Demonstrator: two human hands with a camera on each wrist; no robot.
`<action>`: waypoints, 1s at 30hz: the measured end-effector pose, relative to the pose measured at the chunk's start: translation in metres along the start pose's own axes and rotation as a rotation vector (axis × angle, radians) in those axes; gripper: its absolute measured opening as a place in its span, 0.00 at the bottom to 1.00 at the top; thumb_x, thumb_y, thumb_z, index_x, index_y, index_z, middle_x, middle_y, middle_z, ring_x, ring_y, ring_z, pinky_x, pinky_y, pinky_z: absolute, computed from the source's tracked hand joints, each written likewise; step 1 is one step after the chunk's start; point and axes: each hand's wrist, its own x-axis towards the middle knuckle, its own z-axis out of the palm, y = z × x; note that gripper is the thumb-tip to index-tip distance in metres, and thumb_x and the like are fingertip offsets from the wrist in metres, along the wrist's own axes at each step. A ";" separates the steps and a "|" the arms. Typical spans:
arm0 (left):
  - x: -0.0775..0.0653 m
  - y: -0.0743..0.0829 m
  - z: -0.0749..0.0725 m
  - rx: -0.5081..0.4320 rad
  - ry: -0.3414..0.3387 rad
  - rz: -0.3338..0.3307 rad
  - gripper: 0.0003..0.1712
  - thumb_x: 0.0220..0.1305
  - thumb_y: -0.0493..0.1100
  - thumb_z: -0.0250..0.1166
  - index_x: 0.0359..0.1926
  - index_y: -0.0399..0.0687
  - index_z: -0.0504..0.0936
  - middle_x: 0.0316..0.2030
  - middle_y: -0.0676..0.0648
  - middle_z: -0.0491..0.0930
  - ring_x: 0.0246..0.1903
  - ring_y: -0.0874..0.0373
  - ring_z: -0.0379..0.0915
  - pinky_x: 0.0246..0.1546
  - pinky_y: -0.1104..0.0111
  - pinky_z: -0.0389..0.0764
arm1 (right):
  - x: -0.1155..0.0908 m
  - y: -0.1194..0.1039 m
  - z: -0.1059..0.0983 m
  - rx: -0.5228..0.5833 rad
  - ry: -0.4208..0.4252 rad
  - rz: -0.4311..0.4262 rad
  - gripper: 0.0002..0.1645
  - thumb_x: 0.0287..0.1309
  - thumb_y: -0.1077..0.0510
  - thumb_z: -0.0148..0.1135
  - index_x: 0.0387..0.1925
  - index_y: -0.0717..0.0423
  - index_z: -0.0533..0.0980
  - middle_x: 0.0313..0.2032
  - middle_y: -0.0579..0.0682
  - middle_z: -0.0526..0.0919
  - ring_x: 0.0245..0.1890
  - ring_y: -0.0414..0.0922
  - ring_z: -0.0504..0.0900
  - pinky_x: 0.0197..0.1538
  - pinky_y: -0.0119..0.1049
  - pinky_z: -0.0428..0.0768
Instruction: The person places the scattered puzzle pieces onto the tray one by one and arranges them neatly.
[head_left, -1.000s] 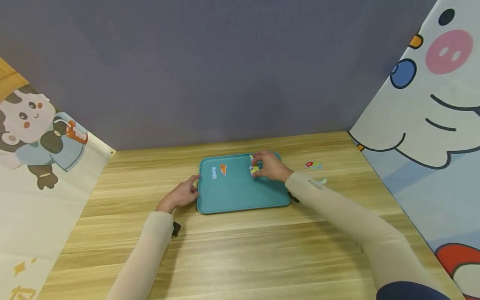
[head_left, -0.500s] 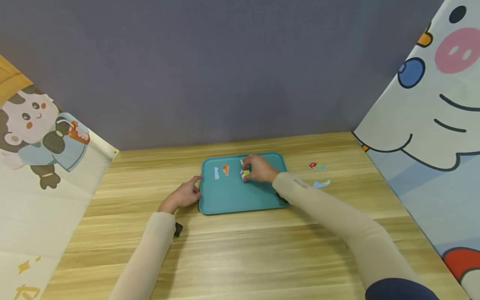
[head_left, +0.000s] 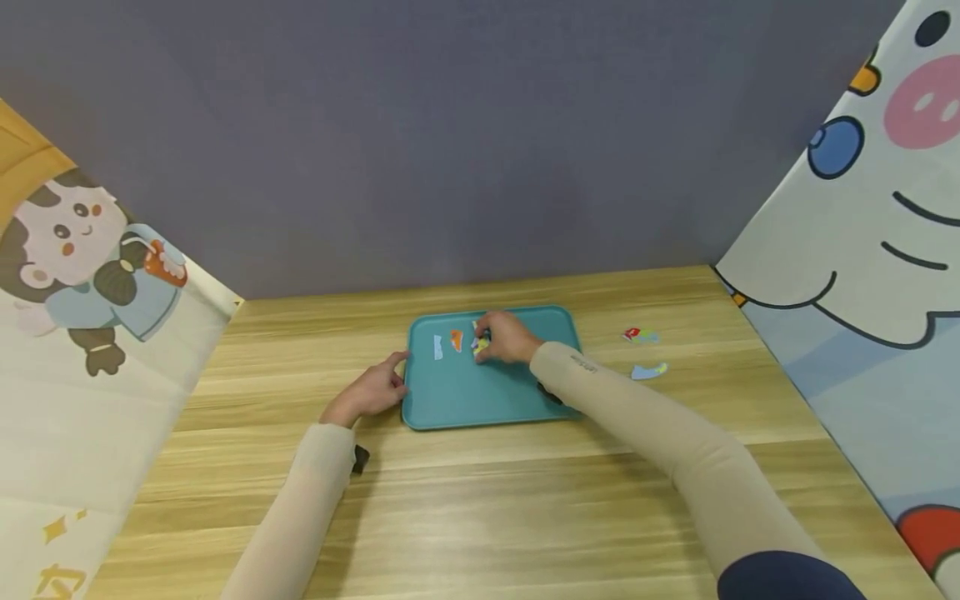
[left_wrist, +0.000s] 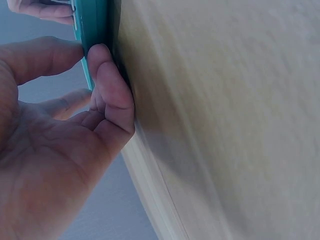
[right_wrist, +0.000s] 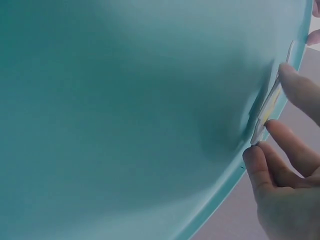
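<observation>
Multicoloured piece (head_left: pixel 480 345) is over the back half of the tray (head_left: pixel 487 396), about midway across, pinched between thumb and fingers of my right hand (head_left: pixel 507 337); part of it hidden behind those fingers, and I can't tell if its lower edge touches the tray bottom. Just changed: over the last second I've brought it leftward across the tray, so it's now just beside the orange piece (head_left: pixel 457 340), small gap left. Orange one lies flat in the tray's back left part, pale blue piece (head_left: pixel 438 347) next to it on the side nearer the tray's left rim. Reads to me as the three now lining up in one row, mine not let go yet. My left hand (head_left: pixel 372 388) holds the tray at its left rim, thumb on the edge, some fingers curled against the outside. Off the tray's right side, on the wood-grain surface (head_left: pixel 465 500): red and green piece (head_left: pixel 641 335), and nearer me a blue and yellow piece (head_left: pixel 649 372). Grey wall (head_left: pixel 450 150) behind the tray.
</observation>
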 end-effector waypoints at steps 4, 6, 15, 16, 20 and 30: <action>0.002 0.001 0.002 0.002 0.001 0.005 0.39 0.62 0.36 0.59 0.71 0.40 0.53 0.38 0.41 0.78 0.35 0.53 0.74 0.38 0.60 0.75 | -0.001 0.001 0.003 -0.018 0.001 0.004 0.27 0.40 0.54 0.78 0.44 0.60 0.81 0.52 0.55 0.78 0.55 0.52 0.72 0.59 0.41 0.66; 0.002 0.002 0.002 0.006 0.000 0.005 0.38 0.62 0.36 0.59 0.71 0.40 0.53 0.38 0.41 0.78 0.35 0.53 0.74 0.38 0.59 0.75 | -0.003 0.002 0.004 -0.029 -0.004 -0.002 0.28 0.42 0.54 0.77 0.46 0.61 0.81 0.53 0.56 0.77 0.56 0.53 0.71 0.60 0.42 0.65; 0.001 0.002 0.000 0.012 -0.001 0.011 0.38 0.62 0.36 0.59 0.71 0.40 0.53 0.39 0.40 0.78 0.36 0.52 0.74 0.39 0.58 0.75 | -0.009 0.004 0.001 -0.021 -0.044 -0.047 0.31 0.46 0.51 0.74 0.52 0.60 0.78 0.61 0.56 0.70 0.63 0.54 0.63 0.64 0.44 0.60; 0.000 0.003 -0.001 0.011 -0.002 0.012 0.39 0.62 0.36 0.59 0.71 0.40 0.53 0.39 0.40 0.78 0.36 0.52 0.74 0.39 0.58 0.75 | -0.010 0.004 -0.001 -0.013 -0.037 -0.056 0.31 0.46 0.51 0.74 0.52 0.60 0.78 0.61 0.56 0.71 0.64 0.55 0.63 0.64 0.45 0.59; -0.002 0.004 -0.003 0.016 -0.002 0.015 0.39 0.62 0.36 0.58 0.71 0.39 0.53 0.39 0.40 0.78 0.36 0.52 0.74 0.38 0.58 0.75 | -0.014 0.004 -0.011 0.023 -0.007 -0.067 0.31 0.48 0.52 0.74 0.53 0.60 0.78 0.61 0.57 0.70 0.64 0.55 0.62 0.64 0.46 0.59; -0.003 0.003 -0.003 0.011 -0.008 0.016 0.39 0.62 0.36 0.58 0.71 0.37 0.52 0.38 0.40 0.78 0.35 0.52 0.74 0.38 0.59 0.75 | -0.032 0.019 -0.039 0.064 0.025 -0.018 0.33 0.51 0.54 0.71 0.57 0.62 0.74 0.62 0.58 0.68 0.64 0.55 0.62 0.62 0.48 0.62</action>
